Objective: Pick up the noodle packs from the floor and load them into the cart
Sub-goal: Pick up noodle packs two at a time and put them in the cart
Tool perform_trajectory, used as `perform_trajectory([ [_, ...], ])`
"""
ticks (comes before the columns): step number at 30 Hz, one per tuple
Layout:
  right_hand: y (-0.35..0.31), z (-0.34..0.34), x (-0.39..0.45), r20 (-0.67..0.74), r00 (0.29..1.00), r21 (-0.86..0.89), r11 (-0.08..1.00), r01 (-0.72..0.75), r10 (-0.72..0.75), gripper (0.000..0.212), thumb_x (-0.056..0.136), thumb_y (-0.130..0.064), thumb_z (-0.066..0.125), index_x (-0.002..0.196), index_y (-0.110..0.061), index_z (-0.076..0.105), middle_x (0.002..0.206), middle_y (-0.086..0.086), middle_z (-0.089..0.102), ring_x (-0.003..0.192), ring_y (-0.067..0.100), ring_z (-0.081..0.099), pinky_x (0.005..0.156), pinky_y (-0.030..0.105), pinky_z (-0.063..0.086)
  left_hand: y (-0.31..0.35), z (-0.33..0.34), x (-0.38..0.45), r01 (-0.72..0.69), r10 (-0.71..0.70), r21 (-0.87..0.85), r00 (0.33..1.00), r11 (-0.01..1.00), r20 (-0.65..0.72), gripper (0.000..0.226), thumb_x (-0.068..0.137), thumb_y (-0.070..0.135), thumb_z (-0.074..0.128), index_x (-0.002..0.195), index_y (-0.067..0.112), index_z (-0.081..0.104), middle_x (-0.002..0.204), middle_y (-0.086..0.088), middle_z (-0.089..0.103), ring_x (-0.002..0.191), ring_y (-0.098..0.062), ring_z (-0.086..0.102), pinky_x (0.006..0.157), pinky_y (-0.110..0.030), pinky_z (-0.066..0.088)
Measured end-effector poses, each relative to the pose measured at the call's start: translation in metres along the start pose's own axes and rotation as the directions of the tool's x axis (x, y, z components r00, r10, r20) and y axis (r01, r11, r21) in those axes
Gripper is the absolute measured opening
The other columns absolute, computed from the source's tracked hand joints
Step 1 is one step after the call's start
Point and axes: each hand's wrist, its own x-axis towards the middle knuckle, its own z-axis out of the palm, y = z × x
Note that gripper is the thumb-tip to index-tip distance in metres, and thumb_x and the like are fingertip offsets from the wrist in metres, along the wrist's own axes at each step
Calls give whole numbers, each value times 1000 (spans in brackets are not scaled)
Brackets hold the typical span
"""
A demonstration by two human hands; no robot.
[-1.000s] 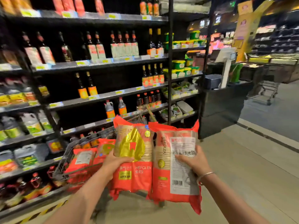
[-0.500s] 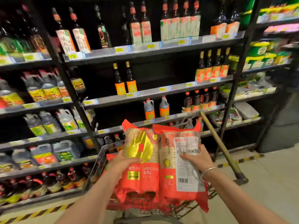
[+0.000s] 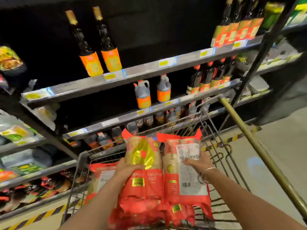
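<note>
My left hand (image 3: 127,169) grips a red noodle pack with a gold emblem (image 3: 146,176), front side up. My right hand (image 3: 198,163) grips a second red noodle pack (image 3: 184,185), its white label and barcode facing me. Both packs hang side by side over the wire cart (image 3: 83,161), low inside its basket. More red noodle packs (image 3: 101,175) lie in the cart beneath and to the left of them. Each hand covers part of its pack.
The cart's olive handle bar (image 3: 259,146) runs diagonally on the right. Dark shelves (image 3: 136,73) with sauce bottles stand right behind the cart. Black-and-yellow floor tape (image 3: 41,216) edges the shelf base. Grey floor (image 3: 274,146) lies to the right.
I have stepped closer to the cart and tilted my view down. Both hands have carried the two packs forward and lowered them over the cart's basket.
</note>
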Motion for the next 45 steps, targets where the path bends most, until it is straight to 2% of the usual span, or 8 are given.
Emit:
perform_trajectory([
  [6,24,29,59,17,991,-65,990,-129,130,49,65,-7,88,104,-9,58,92,7,72,83,20,68,76,34,57,-19,-1,60,76,-82,115,995,990,51,61,40,23,92,96,16,69,87,-1,72,79,-19,67,72,-30,52],
  [11,67,46,110,24,975,-178,960,-214,222,58,59,-25,90,107,-13,61,106,8,72,94,22,68,87,39,55,-47,2,83,123,-125,53,991,991,50,38,62,-6,85,89,15,68,70,10,73,69,-12,68,75,-34,52],
  [16,106,61,138,-41,943,-353,878,-323,331,63,67,-33,80,118,-6,56,112,12,64,105,26,62,77,29,50,-100,7,108,131,-132,40,991,991,5,116,23,52,96,121,14,48,112,-9,68,105,-24,66,94,-52,52],
  [20,113,73,142,-99,938,-513,790,-335,333,54,94,-20,54,142,-2,36,138,24,40,133,38,38,101,37,35,-97,17,111,77,-78,43,997,996,20,89,21,51,95,97,32,53,93,8,72,88,-7,67,87,-45,55],
  [27,94,69,134,-90,982,-646,741,-183,164,57,93,-13,52,145,0,31,131,36,44,116,46,50,95,43,42,-56,27,110,174,-171,368,984,913,-42,152,40,52,93,152,29,-6,160,-8,10,147,-28,16,117,-46,26],
  [36,-20,18,92,73,898,-842,456,288,-434,52,87,-34,60,134,-14,55,133,19,55,125,39,48,99,46,46,38,71,84,-314,435,808,897,498,80,90,77,56,63,149,19,26,161,-8,5,148,-28,5,119,-49,19],
  [41,-71,-32,46,-62,777,-899,373,229,-627,52,69,-38,78,113,-11,71,108,20,69,99,42,66,75,48,57,110,113,59,-529,620,825,720,199,312,76,82,47,63,146,14,38,157,-14,24,145,-33,21,115,-53,27],
  [45,-91,-78,-20,-319,678,-868,491,70,-662,53,84,-46,60,129,-17,62,128,14,62,118,38,56,90,50,49,161,159,22,-668,681,742,568,54,462,72,82,48,60,142,12,43,151,-15,37,139,-35,34,111,-52,33],
])
